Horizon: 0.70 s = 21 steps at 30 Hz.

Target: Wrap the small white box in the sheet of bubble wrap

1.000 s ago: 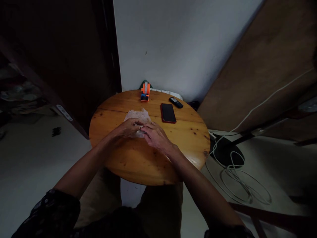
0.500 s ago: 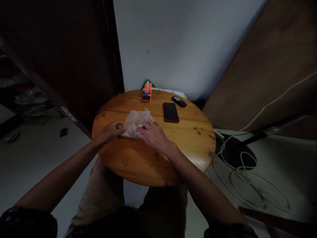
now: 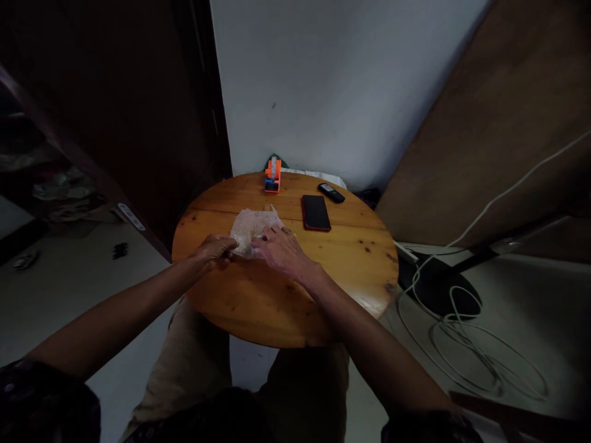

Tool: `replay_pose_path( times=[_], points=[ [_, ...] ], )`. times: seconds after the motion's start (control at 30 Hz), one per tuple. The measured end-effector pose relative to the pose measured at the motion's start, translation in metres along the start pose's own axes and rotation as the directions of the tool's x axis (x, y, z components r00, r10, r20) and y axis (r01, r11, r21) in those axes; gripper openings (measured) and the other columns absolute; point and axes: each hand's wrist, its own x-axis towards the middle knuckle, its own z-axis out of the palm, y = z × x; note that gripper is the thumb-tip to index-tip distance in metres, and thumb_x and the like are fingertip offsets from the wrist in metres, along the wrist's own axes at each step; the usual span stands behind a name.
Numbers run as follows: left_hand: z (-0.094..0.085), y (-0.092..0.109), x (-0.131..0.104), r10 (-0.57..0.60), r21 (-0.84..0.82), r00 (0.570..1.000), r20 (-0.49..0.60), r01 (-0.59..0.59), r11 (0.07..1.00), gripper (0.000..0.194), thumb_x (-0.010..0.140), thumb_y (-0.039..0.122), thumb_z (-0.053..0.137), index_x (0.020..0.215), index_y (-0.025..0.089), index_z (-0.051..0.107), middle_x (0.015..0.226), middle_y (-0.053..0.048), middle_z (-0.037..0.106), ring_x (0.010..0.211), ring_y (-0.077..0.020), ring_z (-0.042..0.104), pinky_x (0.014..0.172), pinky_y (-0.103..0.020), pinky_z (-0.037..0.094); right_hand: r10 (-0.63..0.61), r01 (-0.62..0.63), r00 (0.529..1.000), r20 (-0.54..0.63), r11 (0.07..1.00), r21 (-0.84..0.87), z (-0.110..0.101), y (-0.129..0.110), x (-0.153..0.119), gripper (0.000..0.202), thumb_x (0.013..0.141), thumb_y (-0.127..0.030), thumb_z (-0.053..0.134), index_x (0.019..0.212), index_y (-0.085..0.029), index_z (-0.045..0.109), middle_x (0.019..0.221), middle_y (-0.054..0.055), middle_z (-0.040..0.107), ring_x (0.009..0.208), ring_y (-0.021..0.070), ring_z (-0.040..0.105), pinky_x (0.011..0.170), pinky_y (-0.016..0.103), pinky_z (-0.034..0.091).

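A crumpled, translucent piece of bubble wrap lies on the round wooden table. My left hand pinches its left edge between thumb and fingers. From the right, my right hand reaches over the wrap, fingers bent and closed on its near right part. Whether anything is folded inside the wrap cannot be made out. Beyond my right hand lies a dark phone with a red edge.
An orange tape dispenser stands at the table's far edge by the wall. A small black handset rests behind the phone. To the right, a pale cable is coiled on the floor near a black stand base.
My left hand has turned and tightened its pinch on the wrap's left edge. My right hand has shifted only slightly on the wrap. The whole view has tilted a little.
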Motion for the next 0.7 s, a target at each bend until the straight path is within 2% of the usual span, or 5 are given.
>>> replay_pose_path(
  times=[0.13, 0.33, 0.53, 0.7],
  points=[
    [0.009, 0.002, -0.003, 0.023, -0.072, 0.999, 0.039, -0.02, 0.997, 0.019, 0.066, 0.012, 0.068, 0.068, 0.017, 0.05, 0.049, 0.005, 0.051, 0.038, -0.0066, 0.045, 0.038, -0.017, 0.035, 0.007, -0.006, 1.0, -0.024, 1.0, 0.005, 0.0, -0.001, 0.002, 0.028, 0.102, -0.032, 0.05, 0.117, -0.025, 0.072, 0.115, 0.012, 0.066, 0.113, 0.0285, 0.053, 0.093, 0.042, 0.041],
    [0.024, 0.005, -0.006, 0.224, -0.113, 0.968, 0.116, -0.211, 0.971, 0.02, 0.062, 0.016, 0.067, 0.08, 0.015, 0.06, 0.057, 0.004, 0.06, 0.04, -0.0063, 0.046, 0.038, -0.017, 0.034, 0.019, -0.018, 1.0, -0.011, 1.0, 0.007, 0.002, -0.002, 0.002, 0.031, 0.103, -0.028, 0.045, 0.118, -0.021, 0.072, 0.115, 0.014, 0.066, 0.112, 0.0291, 0.053, 0.089, 0.041, 0.043],
    [0.033, 0.005, -0.003, 0.232, -0.145, 0.958, 0.167, -0.209, 0.967, 0.022, 0.06, 0.017, 0.065, 0.082, 0.014, 0.061, 0.059, 0.003, 0.061, 0.045, -0.0071, 0.05, 0.044, -0.018, 0.038, 0.051, -0.049, 0.998, -0.025, 0.994, 0.095, -0.004, -0.004, -0.005, 0.029, 0.1, -0.029, 0.05, 0.117, -0.015, 0.069, 0.114, 0.014, 0.069, 0.112, 0.0277, 0.057, 0.095, 0.039, 0.04],
    [0.033, 0.011, -0.01, 0.245, -0.059, 0.938, 0.245, -0.238, 0.969, 0.026, 0.058, 0.019, 0.062, 0.083, 0.014, 0.062, 0.061, 0.004, 0.06, 0.046, -0.0075, 0.049, 0.048, -0.021, 0.04, 0.138, -0.134, 0.99, -0.019, 0.981, 0.143, -0.014, -0.003, -0.009, 0.031, 0.095, -0.015, 0.048, 0.121, -0.014, 0.064, 0.109, 0.013, 0.074, 0.102, 0.0258, 0.064, 0.093, 0.036, 0.039]
  ],
)
